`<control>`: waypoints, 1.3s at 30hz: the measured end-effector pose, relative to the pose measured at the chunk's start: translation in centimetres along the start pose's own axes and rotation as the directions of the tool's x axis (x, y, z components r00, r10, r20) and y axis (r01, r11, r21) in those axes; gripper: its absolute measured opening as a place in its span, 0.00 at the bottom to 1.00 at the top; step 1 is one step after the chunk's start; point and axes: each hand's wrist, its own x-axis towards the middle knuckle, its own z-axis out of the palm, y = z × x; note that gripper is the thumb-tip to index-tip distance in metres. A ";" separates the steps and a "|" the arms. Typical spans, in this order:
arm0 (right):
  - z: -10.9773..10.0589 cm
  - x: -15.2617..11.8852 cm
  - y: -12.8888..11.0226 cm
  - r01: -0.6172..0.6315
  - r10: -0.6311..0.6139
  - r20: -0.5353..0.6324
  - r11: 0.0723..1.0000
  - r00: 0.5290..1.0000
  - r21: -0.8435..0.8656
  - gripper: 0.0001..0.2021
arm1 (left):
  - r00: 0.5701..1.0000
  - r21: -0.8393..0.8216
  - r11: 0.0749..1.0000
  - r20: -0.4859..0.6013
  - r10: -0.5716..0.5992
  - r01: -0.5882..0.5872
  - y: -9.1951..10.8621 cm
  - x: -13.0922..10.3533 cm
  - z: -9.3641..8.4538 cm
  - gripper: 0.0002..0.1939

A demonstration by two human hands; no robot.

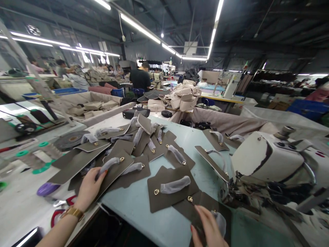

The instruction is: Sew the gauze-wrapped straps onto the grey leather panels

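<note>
My left hand (91, 187) is closed on a grey-brown bag flap (113, 171), at the lower end of its handle. The handle (110, 164) is wrapped in pale film and fixed by a gold ring. At the lower right, my right hand (209, 228) has its thumb and fingers around part of another dark bag flap (183, 207), close to its gold fitting; the hand hides some of it. Between my hands lies a flap with a wrapped handle (176, 185). Beyond my left hand, several similar flaps (140, 142) are heaped on the pale blue table (133, 212).
A sewing machine (269, 154) stands at the right, with a flap (212, 163) leaning near it. To the left are scissors (55, 218), a purple object (48, 188), thread cones (27, 159) and a tape roll (72, 139). Beige bag pieces (182, 96) are piled behind; a person (140, 77) sits farther off.
</note>
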 end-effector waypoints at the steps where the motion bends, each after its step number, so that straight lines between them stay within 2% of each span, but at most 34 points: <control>1: 0.5 1.5 -1.4 0.083 -0.079 0.092 0.996 0.993 -0.035 0.23 | 0.999 -0.021 1.000 -0.021 -0.024 0.024 1.1 -0.1 -0.7 0.20; 4: 2.4 6.0 -4.9 0.158 -0.106 0.251 0.967 0.962 -0.199 0.31 | 0.993 -0.079 0.995 -0.097 -0.063 0.055 6.0 0.0 -2.8 0.19; 5: 3.1 7.2 -5.5 0.179 -0.106 0.293 0.955 0.950 -0.237 0.33 | 0.991 -0.115 0.993 -0.121 -0.051 0.037 7.9 0.2 -3.2 0.18; 7: 4.4 9.1 -5.7 0.201 -0.089 0.354 0.935 0.931 -0.292 0.31 | 0.996 -0.209 0.978 -0.086 -0.017 -0.002 11.4 0.7 -3.2 0.17; 10: 5.2 9.9 -4.5 0.218 -0.071 0.400 0.916 0.914 -0.336 0.24 | 0.989 -0.363 0.931 0.124 0.080 -0.030 15.3 1.2 -0.7 0.16; 13: 4.4 9.0 -2.9 0.285 -0.112 0.457 0.900 0.882 -0.330 0.19 | 0.949 -0.446 0.895 0.273 0.157 -0.019 17.2 1.2 3.3 0.18; 15: 3.2 8.1 -2.3 0.364 -0.173 0.519 0.885 0.837 -0.290 0.16 | 0.945 -0.450 0.893 0.280 0.168 -0.025 17.9 1.1 5.6 0.20; 18: 1.4 6.9 -2.0 0.471 -0.276 0.588 0.857 0.760 -0.207 0.13 | 0.944 -0.439 0.896 0.264 0.197 -0.064 18.5 0.4 8.1 0.21; 21: -0.1 6.1 -1.6 0.531 -0.355 0.583 0.832 0.730 -0.158 0.12 | 0.900 -0.448 0.882 0.308 0.307 -0.148 18.9 -0.9 9.7 0.20; 23: -0.8 5.5 -1.1 0.535 -0.387 0.522 0.829 0.760 -0.164 0.12 | 0.872 -0.448 0.875 0.335 0.356 -0.185 19.0 -2.1 10.0 0.22; 24: -1.1 5.2 -0.8 0.517 -0.389 0.475 0.838 0.789 -0.173 0.13 | 0.875 -0.435 0.878 0.325 0.359 -0.198 19.0 -2.7 9.8 0.24; 26: -1.6 4.5 -0.5 0.448 -0.366 0.371 0.878 0.854 -0.166 0.16 | 0.894 -0.372 0.889 0.251 0.372 -0.265 19.2 -3.6 8.8 0.28; 27: -1.8 4.1 -0.5 0.407 -0.346 0.324 0.902 0.880 -0.141 0.18 | 0.885 -0.338 0.881 0.213 0.415 -0.332 19.4 -4.0 8.1 0.29; 28: -2.0 3.7 -0.5 0.367 -0.328 0.276 0.924 0.904 -0.106 0.20 | 0.850 -0.315 0.851 0.193 0.491 -0.420 19.9 -4.3 7.4 0.28; 29: -2.2 3.4 -0.7 0.329 -0.307 0.229 0.942 0.924 -0.063 0.22 | 0.788 -0.309 0.800 0.198 0.583 -0.515 20.4 -4.5 6.8 0.27; 30: -2.4 3.0 -0.8 0.294 -0.286 0.176 0.956 0.942 -0.019 0.23 | 0.708 -0.324 0.736 0.225 0.670 -0.594 21.1 -4.7 6.3 0.26; 32: -2.9 2.4 -1.2 0.230 -0.234 0.084 0.971 0.968 0.061 0.25 | 0.569 -0.389 0.641 0.296 0.767 -0.662 22.6 -5.0 6.0 0.26; 33: -3.2 2.1 -1.3 0.203 -0.209 0.059 0.975 0.976 0.091 0.26 | 0.532 -0.407 0.623 0.323 0.783 -0.668 23.3 -5.1 6.2 0.25; 37: -4.9 0.4 -0.9 0.191 -0.205 0.086 0.970 0.975 0.147 0.25 | 0.484 -0.425 0.634 0.415 0.771 -0.646 25.2 -5.6 7.5 0.14; 39: -5.6 -0.6 -0.5 0.205 -0.219 0.110 0.970 0.969 0.128 0.22 | 0.506 -0.460 0.672 0.442 0.740 -0.581 25.4 -6.0 7.8 0.12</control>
